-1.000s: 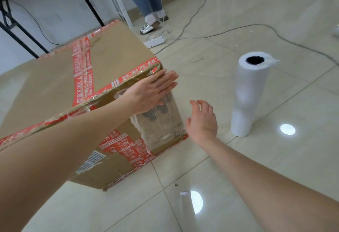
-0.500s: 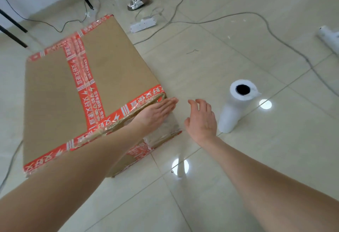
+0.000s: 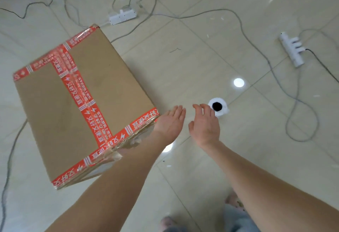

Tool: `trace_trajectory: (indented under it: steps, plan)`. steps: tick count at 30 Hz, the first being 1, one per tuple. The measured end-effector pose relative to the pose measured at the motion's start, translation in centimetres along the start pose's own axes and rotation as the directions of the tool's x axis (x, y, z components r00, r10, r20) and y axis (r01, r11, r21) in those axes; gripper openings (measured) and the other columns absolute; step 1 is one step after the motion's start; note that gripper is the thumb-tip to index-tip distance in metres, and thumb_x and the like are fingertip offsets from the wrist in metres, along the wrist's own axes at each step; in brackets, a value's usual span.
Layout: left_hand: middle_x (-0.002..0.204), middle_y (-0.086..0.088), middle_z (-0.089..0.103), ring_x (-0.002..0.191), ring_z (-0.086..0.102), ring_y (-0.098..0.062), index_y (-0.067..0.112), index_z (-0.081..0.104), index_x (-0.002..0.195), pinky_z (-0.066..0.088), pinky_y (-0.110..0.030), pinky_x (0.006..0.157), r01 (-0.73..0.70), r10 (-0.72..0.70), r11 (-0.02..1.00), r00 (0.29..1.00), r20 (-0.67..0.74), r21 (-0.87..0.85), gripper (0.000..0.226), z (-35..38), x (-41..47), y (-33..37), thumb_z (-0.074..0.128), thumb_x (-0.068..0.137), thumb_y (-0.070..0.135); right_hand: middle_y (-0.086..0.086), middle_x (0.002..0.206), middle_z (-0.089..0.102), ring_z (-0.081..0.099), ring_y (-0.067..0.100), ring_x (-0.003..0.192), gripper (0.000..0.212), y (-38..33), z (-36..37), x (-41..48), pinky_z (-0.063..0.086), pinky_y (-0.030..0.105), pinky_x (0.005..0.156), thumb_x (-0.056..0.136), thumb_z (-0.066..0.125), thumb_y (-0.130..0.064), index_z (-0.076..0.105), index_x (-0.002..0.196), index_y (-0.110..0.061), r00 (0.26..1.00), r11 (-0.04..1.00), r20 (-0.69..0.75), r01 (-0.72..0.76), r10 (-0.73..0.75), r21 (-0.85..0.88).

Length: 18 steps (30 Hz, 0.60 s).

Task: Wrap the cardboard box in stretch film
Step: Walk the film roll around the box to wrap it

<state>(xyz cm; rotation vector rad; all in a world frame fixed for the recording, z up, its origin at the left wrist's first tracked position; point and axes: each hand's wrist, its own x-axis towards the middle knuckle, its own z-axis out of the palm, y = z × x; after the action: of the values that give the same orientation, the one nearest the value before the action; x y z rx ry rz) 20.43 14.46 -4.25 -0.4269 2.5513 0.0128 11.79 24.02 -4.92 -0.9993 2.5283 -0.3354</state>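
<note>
Beige tile floor (image 3: 201, 57) is bearing brown red-taped cardboard box (image 3: 55, 107) at left; flat left hand (image 3: 170, 125) is hovering by its near-right corner; relaxed, empty right hand (image 3: 205, 125) is hovering beside white stretch-film roll (image 3: 223, 112).

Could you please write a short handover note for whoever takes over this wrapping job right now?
Left hand: open, fingers straight, at the near right corner of the cardboard box; contact unclear.
Right hand: open, empty, next to the stretch film roll, not gripping it.
The roll stands upright on the floor, right of the box.
Done: some clear film clings to the box's near side.
Left: the top is bare; take the roll and wrap around the box.
</note>
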Motion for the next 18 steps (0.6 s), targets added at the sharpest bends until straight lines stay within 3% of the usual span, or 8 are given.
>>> trace_trajectory:
  steps: [6, 10, 12, 15, 18]
  plan:
    - [0.159, -0.015, 0.001, 0.148, 0.004, -0.025, 0.004, 0.002, 0.151, 0.016, -0.032, 0.117, 0.059, -0.049, 0.98, 0.997, 0.06, -0.188, 0.06, -4.7, 5.9, 2.2, 0.034, 0.101, 0.016, 0.003, 0.148, 0.03, 0.029, 0.023, 0.135, 0.057, 2.3, -3.4, 4.4, 0.029, 0.03, 0.105, 0.091, 0.051, -0.021, 0.031, 0.144, -0.02, 0.995, 0.999, 0.094, -0.047, 0.044, 0.025]
    - [0.156, -0.008, 0.013, 0.142, 0.023, -0.021, 0.008, 0.012, 0.15, 0.039, -0.032, 0.1, 0.25, -0.176, 0.887, 0.96, 0.217, -0.388, 0.065, -7.3, 10.1, 3.0, 0.048, 0.096, 0.01, 0.002, 0.147, 0.029, 0.031, 0.022, 0.134, 0.058, 5.4, -5.4, 8.8, 0.034, 0.03, 0.102, 0.091, 0.051, -0.021, 0.029, 0.145, -0.021, 0.974, 0.994, 0.204, -0.103, 0.094, 0.034]
    - [0.153, -0.005, 0.018, 0.138, 0.029, -0.021, 0.01, 0.017, 0.149, 0.041, -0.033, 0.096, 0.344, -0.225, 0.833, 0.926, 0.304, -0.433, 0.064, -8.0, 11.6, 3.4, 0.049, 0.093, 0.005, 0.003, 0.147, 0.029, 0.031, 0.022, 0.133, 0.058, 6.7, -6.3, 10.6, 0.035, 0.03, 0.101, 0.091, 0.05, -0.021, 0.028, 0.145, -0.02, 0.961, 0.992, 0.25, -0.127, 0.118, 0.021]
    - [0.147, -0.004, 0.028, 0.132, 0.036, -0.022, 0.011, 0.027, 0.143, 0.042, -0.035, 0.093, 0.429, -0.256, 0.765, 0.887, 0.385, -0.481, 0.056, -8.2, 14.4, 3.9, 0.047, 0.092, 0.003, 0.004, 0.146, 0.029, 0.032, 0.023, 0.132, 0.059, 8.6, -6.8, 13.2, 0.037, 0.032, 0.1, 0.09, 0.05, -0.02, 0.028, 0.145, -0.019, 0.925, 0.985, 0.341, -0.17, 0.164, -0.013]
    - [0.137, -0.007, 0.037, 0.121, 0.047, -0.024, 0.009, 0.035, 0.135, 0.043, -0.034, 0.078, 0.474, -0.252, 0.725, 0.857, 0.449, -0.5, 0.044, -7.8, 16.6, 4.4, 0.048, 0.092, 0.007, 0.006, 0.142, 0.033, 0.037, 0.025, 0.128, 0.058, 9.8, -6.2, 14.3, 0.04, 0.035, 0.094, 0.09, 0.051, -0.022, 0.029, 0.144, -0.018, 0.848, 0.974, 0.486, -0.224, 0.209, -0.03]
